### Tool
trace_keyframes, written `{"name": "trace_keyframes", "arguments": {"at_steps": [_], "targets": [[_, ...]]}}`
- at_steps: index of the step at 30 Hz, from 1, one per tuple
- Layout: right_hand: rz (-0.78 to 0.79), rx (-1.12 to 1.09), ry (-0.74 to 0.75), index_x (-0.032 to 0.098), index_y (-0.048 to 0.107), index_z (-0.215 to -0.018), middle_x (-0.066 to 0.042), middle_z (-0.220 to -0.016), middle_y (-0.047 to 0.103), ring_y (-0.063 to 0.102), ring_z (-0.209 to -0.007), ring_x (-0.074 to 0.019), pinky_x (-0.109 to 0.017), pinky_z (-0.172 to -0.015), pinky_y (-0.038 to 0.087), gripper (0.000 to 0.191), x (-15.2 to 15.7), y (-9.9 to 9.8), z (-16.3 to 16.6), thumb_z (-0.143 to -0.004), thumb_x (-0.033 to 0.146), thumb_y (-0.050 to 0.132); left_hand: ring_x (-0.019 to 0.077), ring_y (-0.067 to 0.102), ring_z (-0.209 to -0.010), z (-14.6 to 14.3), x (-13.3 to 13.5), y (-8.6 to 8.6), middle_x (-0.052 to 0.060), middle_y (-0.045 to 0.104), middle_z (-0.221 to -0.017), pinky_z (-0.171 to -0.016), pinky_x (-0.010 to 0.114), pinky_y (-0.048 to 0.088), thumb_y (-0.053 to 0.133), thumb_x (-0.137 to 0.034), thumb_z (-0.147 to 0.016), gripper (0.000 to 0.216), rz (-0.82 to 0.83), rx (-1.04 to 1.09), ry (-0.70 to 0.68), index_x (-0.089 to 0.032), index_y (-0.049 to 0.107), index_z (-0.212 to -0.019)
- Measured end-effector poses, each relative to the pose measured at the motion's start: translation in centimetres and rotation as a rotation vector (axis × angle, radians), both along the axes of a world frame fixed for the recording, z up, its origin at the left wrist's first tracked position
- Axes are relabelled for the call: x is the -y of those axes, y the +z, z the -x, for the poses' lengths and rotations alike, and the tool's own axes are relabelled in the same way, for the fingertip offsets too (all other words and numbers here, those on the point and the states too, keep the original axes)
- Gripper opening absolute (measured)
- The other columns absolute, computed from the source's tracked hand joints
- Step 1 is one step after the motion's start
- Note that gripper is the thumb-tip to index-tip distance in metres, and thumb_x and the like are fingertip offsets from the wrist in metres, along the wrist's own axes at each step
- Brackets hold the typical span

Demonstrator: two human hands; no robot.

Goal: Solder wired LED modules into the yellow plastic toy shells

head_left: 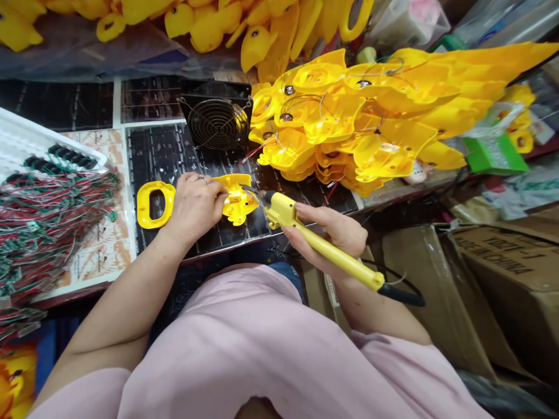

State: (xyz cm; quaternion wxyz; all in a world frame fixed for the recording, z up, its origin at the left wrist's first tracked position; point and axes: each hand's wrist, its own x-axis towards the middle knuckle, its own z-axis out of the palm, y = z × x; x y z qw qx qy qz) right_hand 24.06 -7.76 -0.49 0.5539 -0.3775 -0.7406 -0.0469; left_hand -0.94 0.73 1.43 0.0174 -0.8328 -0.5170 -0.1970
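My left hand (195, 205) rests closed on a yellow plastic shell (236, 205) lying on the black mat (170, 152), pinning it down. My right hand (338, 234) grips a yellow soldering iron (321, 247) by its handle. The iron's metal tip touches the inside of the shell, where a bright spot shows. A black cord trails from the iron's rear end toward the right. A yellow ring-shaped part (155, 203) lies just left of my left hand.
A tall pile of wired yellow shells (367, 116) fills the bench to the right. A small black fan (217, 119) stands behind the work spot. Bundles of red and green wired boards (41, 224) lie at left. Cardboard boxes (506, 273) stand at right.
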Motion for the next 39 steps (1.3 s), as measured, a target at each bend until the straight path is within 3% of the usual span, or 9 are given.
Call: {"name": "trace_keyframes", "arguments": {"at_steps": [5,8,18,23,32,35,39], "targets": [[-0.088,0.042,0.122,0.027,0.066,-0.098,0.003,-0.076,0.077,0.075,-0.062,-0.0151,-0.025,-0.055,0.065,0.015,-1.0,0.0,0.6,-0.092,0.025,0.078,0.0308,0.069,-0.091,0.0,-0.3,0.3,0.013,0.075,-0.087,-0.091,0.047,0.052,0.054,-0.024,-0.089,0.026,0.022,-0.102,-0.028,-0.019,0.079,-0.082],[-0.109,0.054,0.152,0.023,0.063,-0.090,0.003,-0.073,0.076,0.075,-0.063,-0.0132,-0.021,-0.059,0.064,0.016,-1.3,0.1,1.0,-0.091,0.022,0.079,0.0319,0.070,-0.091,-0.1,-0.4,0.5,0.014,0.076,-0.087,-0.092,0.047,0.053,0.052,-0.023,-0.089,0.028,0.022,-0.140,-0.053,-0.017,0.079,-0.081],[-0.096,0.129,0.154,0.027,0.062,-0.087,0.007,-0.071,0.076,0.074,-0.061,-0.0111,-0.019,-0.058,0.062,0.016,-1.6,0.7,1.2,-0.093,0.026,0.077,0.0299,0.070,-0.091,-0.4,-0.2,0.6,0.014,0.076,-0.086,-0.094,0.046,0.053,0.052,-0.025,-0.089,0.031,0.021,-0.166,-0.033,-0.017,0.080,-0.081],[-0.073,0.027,0.073,0.024,0.063,-0.092,0.003,-0.075,0.076,0.075,-0.065,-0.0125,-0.020,-0.061,0.065,0.021,-0.5,1.3,0.2,-0.087,0.020,0.083,0.0306,0.070,-0.092,-0.5,-0.2,0.6,0.015,0.077,-0.087,-0.093,0.046,0.054,0.052,-0.025,-0.089,0.031,0.033,-0.190,-0.028,-0.015,0.080,-0.081],[-0.054,0.024,0.113,0.021,0.064,-0.088,0.002,-0.071,0.074,0.074,-0.062,-0.0141,-0.021,-0.060,0.064,0.017,-0.9,0.4,0.6,-0.088,0.020,0.081,0.0301,0.070,-0.093,-0.4,-0.2,0.7,0.013,0.077,-0.087,-0.095,0.045,0.055,0.053,-0.024,-0.090,0.029,0.029,-0.181,-0.013,-0.016,0.080,-0.081],[-0.034,0.004,0.038,0.021,0.067,-0.099,0.000,-0.080,0.078,0.075,-0.063,-0.0142,-0.022,-0.062,0.065,0.018,-0.6,0.4,0.6,-0.088,0.021,0.081,0.0295,0.070,-0.095,-0.4,-0.2,0.7,0.012,0.078,-0.090,-0.096,0.045,0.054,0.053,-0.024,-0.090,0.029,0.046,-0.182,-0.013,-0.017,0.080,-0.082],[0.006,-0.015,-0.055,0.023,0.064,-0.131,-0.002,-0.091,0.081,0.076,-0.066,-0.0156,-0.025,-0.068,0.067,0.043,-0.1,0.2,0.5,-0.090,0.025,0.080,0.0299,0.070,-0.097,-0.2,-0.1,0.7,0.012,0.079,-0.091,-0.095,0.045,0.054,0.055,-0.025,-0.091,0.028,0.047,-0.187,-0.009,-0.018,0.081,-0.083]]}}
